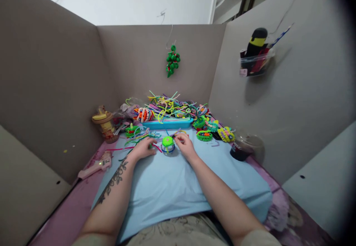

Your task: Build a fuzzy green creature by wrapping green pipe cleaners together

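Observation:
A small clear jar-like piece (168, 150) stands between my hands, with a bright green top (167, 141) and a blue band around it. My left hand (145, 148) is curled at its left, apart from it, closed around a pink pipe cleaner (119, 149) whose short end comes out toward the jar. My right hand (184, 145) is at the jar's right, thumb and fingers pinched together. A small dark tip shows at those fingers and a bit of red behind them; what it belongs to is hidden. Loose green and teal pipe cleaners (141, 137) lie beyond my left hand.
A blue tray (169, 124) heaped with pipe cleaners stands at the back. Fuzzy pipe-cleaner pieces (204, 135) lie on the right. A pink glue gun (96, 165) and a lidded cup (105, 123) are left; a dark cup (241, 148) is right. Grey panels (164, 79) enclose the table.

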Tool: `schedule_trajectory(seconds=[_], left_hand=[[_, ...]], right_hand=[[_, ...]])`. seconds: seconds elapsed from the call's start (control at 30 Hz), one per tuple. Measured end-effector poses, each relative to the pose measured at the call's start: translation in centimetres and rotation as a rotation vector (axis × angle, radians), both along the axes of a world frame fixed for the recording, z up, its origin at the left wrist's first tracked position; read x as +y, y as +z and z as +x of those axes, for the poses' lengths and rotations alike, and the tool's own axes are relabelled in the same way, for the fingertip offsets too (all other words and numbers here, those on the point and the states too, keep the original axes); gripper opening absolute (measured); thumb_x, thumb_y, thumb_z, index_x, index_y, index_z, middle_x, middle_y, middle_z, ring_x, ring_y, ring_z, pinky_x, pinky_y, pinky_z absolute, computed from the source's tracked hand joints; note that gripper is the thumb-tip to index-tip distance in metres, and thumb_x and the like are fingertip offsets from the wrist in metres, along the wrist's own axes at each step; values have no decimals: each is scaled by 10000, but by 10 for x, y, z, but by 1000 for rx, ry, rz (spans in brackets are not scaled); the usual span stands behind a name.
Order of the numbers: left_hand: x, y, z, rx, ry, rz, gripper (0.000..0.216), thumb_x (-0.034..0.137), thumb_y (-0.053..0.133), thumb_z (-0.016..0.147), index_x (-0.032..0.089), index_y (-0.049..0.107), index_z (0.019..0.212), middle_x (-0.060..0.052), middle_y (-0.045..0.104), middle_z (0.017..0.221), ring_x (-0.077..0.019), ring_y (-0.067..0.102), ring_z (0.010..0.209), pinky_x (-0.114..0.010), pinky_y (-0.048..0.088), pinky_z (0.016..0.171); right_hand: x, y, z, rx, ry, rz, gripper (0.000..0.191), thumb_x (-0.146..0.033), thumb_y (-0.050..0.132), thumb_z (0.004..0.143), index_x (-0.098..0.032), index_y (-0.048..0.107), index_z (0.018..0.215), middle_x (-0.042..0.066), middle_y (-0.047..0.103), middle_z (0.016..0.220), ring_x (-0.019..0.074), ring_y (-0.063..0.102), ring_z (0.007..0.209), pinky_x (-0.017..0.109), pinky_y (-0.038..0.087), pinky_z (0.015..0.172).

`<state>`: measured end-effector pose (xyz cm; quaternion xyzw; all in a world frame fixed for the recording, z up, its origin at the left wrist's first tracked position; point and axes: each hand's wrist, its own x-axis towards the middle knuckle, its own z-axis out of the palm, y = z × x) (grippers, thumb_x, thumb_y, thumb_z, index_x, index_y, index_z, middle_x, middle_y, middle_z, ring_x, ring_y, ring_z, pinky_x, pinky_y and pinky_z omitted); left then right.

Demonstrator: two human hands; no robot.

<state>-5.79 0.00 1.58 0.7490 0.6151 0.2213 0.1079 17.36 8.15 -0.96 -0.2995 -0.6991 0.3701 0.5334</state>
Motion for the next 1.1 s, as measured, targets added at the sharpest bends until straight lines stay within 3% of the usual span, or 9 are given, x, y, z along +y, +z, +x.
schedule_trajectory(seconds=[0.13, 0.27, 0.37, 0.43, 0.5, 0.6, 0.77, 0.93, 1.1], left_hand=[[3, 1, 2, -11, -13, 87, 133, 257, 582, 761, 195, 693, 801, -60, 682, 800, -202, 615, 757, -300, 451, 715], [-2, 16, 5, -193, 172, 504, 146, 251, 566, 796, 197, 693, 844, -66, 700, 843, -193, 631, 788, -305, 468, 741], [-12, 29, 15, -335, 303, 894, 125, 256, 603, 782, 204, 681, 864, -51, 694, 842, -177, 627, 795, -303, 478, 760], [-16, 35, 23, -367, 317, 1004, 88, 241, 631, 758, 207, 679, 823, -41, 689, 809, -167, 626, 774, -297, 482, 759], [-17, 37, 29, -424, 298, 980, 73, 240, 634, 751, 206, 674, 801, -35, 685, 790, -159, 625, 758, -288, 487, 750], [-12, 36, 31, -619, 311, 863, 106, 272, 610, 761, 187, 655, 803, -33, 675, 779, -149, 620, 720, -269, 493, 688], [-7, 35, 18, -717, 424, 813, 128, 283, 635, 720, 166, 651, 771, -26, 657, 753, -150, 596, 725, -268, 464, 708], [-4, 33, 2, -675, 555, 776, 92, 241, 599, 715, 167, 643, 748, -11, 632, 681, -140, 561, 644, -250, 437, 633], [-4, 31, -18, -678, 655, 800, 80, 211, 566, 705, 167, 623, 741, -2, 614, 659, -134, 563, 614, -242, 433, 604]], right_hand=[[-11, 6, 2, -10, -127, 187, 104, -234, 526, 786, -186, 616, 806, 85, 550, 986, 195, 545, 965, 331, 496, 782], [-34, 14, -2, -19, -124, 381, 124, -195, 514, 802, -185, 622, 862, 86, 578, 945, 209, 546, 980, 395, 443, 906], [-50, 25, -17, 27, 54, 271, 146, -205, 487, 826, -191, 620, 886, 70, 618, 906, 179, 603, 838, 328, 506, 768], [-56, 38, -35, 67, 181, 88, 225, -208, 441, 845, -203, 587, 1016, 66, 628, 986, 129, 614, 651, 270, 520, 602], [-56, 55, -58, 42, 318, 11, 404, -166, 434, 817, -236, 483, 1212, 62, 607, 1125, 120, 628, 641, 256, 525, 560], [-45, 79, -92, -80, 344, 193, 563, -32, 439, 717, -238, 496, 1239, 41, 576, 1214, 143, 615, 926, 273, 507, 821], [-9, 93, -121, -411, 258, 368, 345, -7, 438, 737, -168, 651, 957, 47, 673, 963, 157, 596, 922, 273, 458, 860], [35, 89, -96, -840, 154, 643, 221, -132, 462, 850, -190, 635, 974, 76, 639, 1008, 181, 566, 952, 269, 422, 816], [78, 71, -41, -928, -36, 441, 223, -168, 453, 871, -167, 656, 961, 91, 646, 1002, 183, 577, 946, 259, 414, 821]])
